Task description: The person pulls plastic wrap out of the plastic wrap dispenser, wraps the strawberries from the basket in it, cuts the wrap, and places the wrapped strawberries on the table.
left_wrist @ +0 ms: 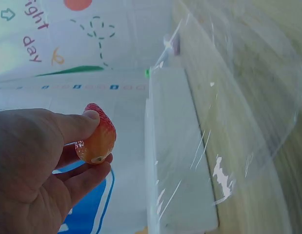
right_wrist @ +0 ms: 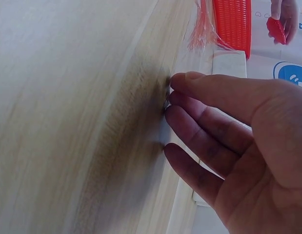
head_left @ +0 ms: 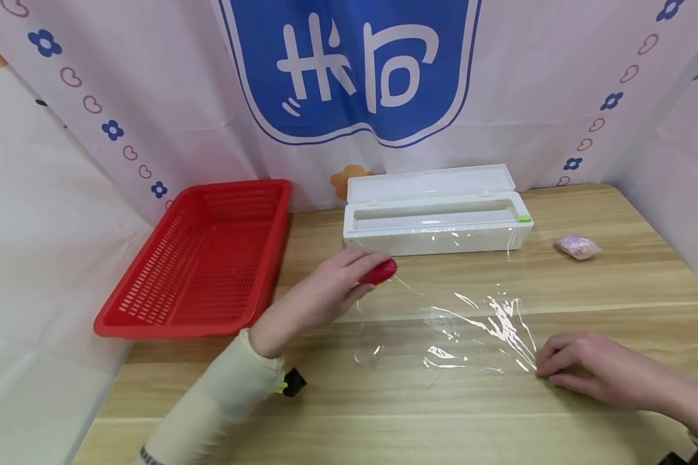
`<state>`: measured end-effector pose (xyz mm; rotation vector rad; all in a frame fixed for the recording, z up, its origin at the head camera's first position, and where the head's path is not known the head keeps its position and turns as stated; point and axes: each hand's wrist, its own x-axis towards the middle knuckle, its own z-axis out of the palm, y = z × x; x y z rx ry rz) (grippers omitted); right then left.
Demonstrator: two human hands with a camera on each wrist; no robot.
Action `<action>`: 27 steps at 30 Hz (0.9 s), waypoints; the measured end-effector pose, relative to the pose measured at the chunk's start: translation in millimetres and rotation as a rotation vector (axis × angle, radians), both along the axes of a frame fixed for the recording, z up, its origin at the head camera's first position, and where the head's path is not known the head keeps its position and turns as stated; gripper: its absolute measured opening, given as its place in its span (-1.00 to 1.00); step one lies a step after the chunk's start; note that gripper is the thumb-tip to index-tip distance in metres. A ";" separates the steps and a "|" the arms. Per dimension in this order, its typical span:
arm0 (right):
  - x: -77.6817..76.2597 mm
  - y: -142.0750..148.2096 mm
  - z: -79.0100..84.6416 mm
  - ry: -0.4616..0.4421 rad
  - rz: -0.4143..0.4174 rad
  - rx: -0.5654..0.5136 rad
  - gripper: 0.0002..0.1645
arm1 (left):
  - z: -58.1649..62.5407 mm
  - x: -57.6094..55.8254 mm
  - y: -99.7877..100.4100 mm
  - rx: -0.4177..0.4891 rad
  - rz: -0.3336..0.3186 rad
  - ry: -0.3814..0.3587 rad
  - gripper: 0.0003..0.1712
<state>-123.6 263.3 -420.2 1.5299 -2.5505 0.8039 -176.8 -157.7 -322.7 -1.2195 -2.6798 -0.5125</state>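
In the head view my left hand (head_left: pixel 331 284) holds a red strawberry (head_left: pixel 379 272) up over the near left side of a white box. The left wrist view shows the strawberry (left_wrist: pixel 98 136) between thumb and fingers, its surface shading from red to orange. Clear cling film (head_left: pixel 471 329) stretches from the front of the white cling film box (head_left: pixel 436 242) across the table. At its near right corner my right hand (head_left: pixel 593 368) pinches the film, and shiny creases run into the fingertips. In the right wrist view those fingertips (right_wrist: pixel 176 114) are right at the tabletop.
A red slotted plastic basket (head_left: pixel 262 271) stands at the left. Behind the box hangs a printed white cloth (head_left: pixel 302 161). A small pinkish wrapped bundle (head_left: pixel 578 247) lies right of the box, and a small black item (head_left: pixel 294 382) lies beside my left sleeve.
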 end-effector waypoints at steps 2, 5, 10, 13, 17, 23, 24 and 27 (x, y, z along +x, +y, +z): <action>-0.2 0.4 -0.3 -0.004 -0.001 0.000 -0.63 | -4.5 -0.4 10.0 0.002 -0.030 -0.023 -0.41; -0.4 0.7 -0.4 -0.005 -0.003 0.000 -0.63 | -13.4 -0.5 25.4 -0.005 -0.068 -0.078 -0.44; -1.3 -0.1 -0.6 0.002 0.004 -0.014 -0.60 | -30.3 -0.8 45.1 0.005 -0.132 -0.125 -0.51; -2.2 -0.5 -0.6 0.002 0.010 -0.019 -0.60 | -37.9 -0.9 52.8 0.018 -0.166 -0.145 -0.52; -2.8 -0.6 -0.5 -0.001 0.010 -0.016 -0.60 | -46.0 -1.2 61.2 0.025 -0.198 -0.182 -0.54; -2.5 -1.2 0.4 -0.007 0.007 -0.008 -0.60 | -58.0 -0.4 68.0 0.025 -0.217 -0.231 -0.56; -2.4 -1.3 0.6 -0.008 0.007 -0.006 -0.60 | -59.7 0.2 68.6 0.022 -0.220 -0.235 -0.56; -2.2 -1.3 1.1 -0.014 0.004 0.000 -0.61 | -64.0 2.1 70.7 -0.007 -0.228 -0.236 -0.54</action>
